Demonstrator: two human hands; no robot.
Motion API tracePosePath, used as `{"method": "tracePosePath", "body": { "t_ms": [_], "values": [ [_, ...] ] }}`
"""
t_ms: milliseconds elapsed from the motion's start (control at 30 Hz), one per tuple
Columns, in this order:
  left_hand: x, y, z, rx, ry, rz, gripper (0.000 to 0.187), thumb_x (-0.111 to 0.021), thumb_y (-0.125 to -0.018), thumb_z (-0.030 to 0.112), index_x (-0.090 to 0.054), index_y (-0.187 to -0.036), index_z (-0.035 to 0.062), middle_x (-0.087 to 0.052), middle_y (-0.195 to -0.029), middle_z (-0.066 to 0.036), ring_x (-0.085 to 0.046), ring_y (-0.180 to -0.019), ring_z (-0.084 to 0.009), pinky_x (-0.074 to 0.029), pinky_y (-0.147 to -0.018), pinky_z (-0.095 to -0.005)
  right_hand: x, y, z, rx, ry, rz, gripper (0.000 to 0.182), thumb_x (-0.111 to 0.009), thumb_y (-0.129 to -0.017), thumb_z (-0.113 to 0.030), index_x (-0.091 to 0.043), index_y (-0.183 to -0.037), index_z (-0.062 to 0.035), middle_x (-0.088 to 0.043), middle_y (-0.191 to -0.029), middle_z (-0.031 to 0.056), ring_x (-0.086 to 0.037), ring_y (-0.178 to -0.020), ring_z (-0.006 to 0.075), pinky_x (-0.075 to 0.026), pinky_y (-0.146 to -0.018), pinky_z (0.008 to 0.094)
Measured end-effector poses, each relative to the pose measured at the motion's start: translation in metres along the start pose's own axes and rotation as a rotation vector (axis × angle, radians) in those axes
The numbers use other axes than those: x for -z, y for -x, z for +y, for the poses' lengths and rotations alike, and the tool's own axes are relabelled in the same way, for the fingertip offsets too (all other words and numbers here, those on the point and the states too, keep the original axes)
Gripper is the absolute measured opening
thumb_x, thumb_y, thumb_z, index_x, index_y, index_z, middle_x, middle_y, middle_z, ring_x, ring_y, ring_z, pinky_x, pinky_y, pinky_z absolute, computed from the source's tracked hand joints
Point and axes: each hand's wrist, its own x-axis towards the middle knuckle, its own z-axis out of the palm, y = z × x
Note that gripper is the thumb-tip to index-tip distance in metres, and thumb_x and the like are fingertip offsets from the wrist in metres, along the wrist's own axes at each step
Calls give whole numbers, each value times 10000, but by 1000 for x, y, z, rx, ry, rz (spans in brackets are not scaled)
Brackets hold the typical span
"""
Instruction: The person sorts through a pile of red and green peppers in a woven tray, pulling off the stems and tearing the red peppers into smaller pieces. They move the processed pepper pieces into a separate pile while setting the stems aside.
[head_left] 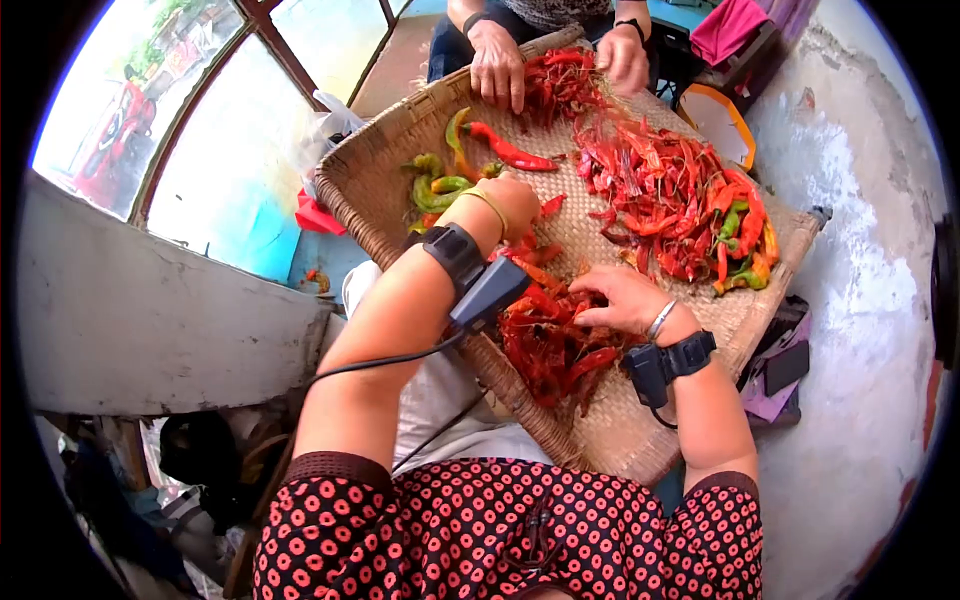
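At the near corner of the woven tray [640,430] we see bare weave, and this open room goes up along the near-right edge. By the near-left edge lies the near pile of red peppers [550,340]. Our right hand [625,298] touches it, with the thumb and the fingers bent and a little apart. Our left hand [512,205] is beyond, beside the green peppers [436,190] toward the left corner; its fingers are hidden, so we cannot tell what it pinches. One long red pepper [512,150] lies beyond it. The big pile [670,200] lies along the far-right edge; a narrow bare place divides it from the long pepper. At the far corner, two hands of another person [497,65] are around the third pile [560,88].
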Motion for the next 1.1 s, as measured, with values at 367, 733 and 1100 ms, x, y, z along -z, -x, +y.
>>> {"method": "tracePosePath", "body": {
  "t_ms": [367, 733, 1100],
  "values": [
    [2, 21, -17, -233, 376, 459, 183, -624, -692, 200, -616, -812, 62, -594, -734, -127, -579, -701, -283, -457, -641, -353, -11, -1, 4, 2, 199, -49, 187, -614, -666, -169, -594, -810, -52, -580, -823, 134, -554, -800, 316, -449, -691, 388],
    [24, -16, -62, 222, 15, 1090, 295, -626, -711, 212, -576, -952, 50, -596, -861, -133, -571, -805, -290, -458, -725, -387, 27, 17, -3, 9, -300, -12, 134, -578, -718, -132, -580, -765, -6, -581, -676, 52, -534, -621, 134, -433, -586, 264],
    [-18, -31, 2, 30, -60, 419, 230, -638, -670, 264, -632, -812, 83, -592, -820, -103, -558, -860, -280, -469, -731, -375, 37, 27, 17, -52, -1002, -102, 93, -573, -774, -92, -572, -845, -32, -581, -718, 7, -544, -564, 59, -443, -510, 187]
  ]
}}
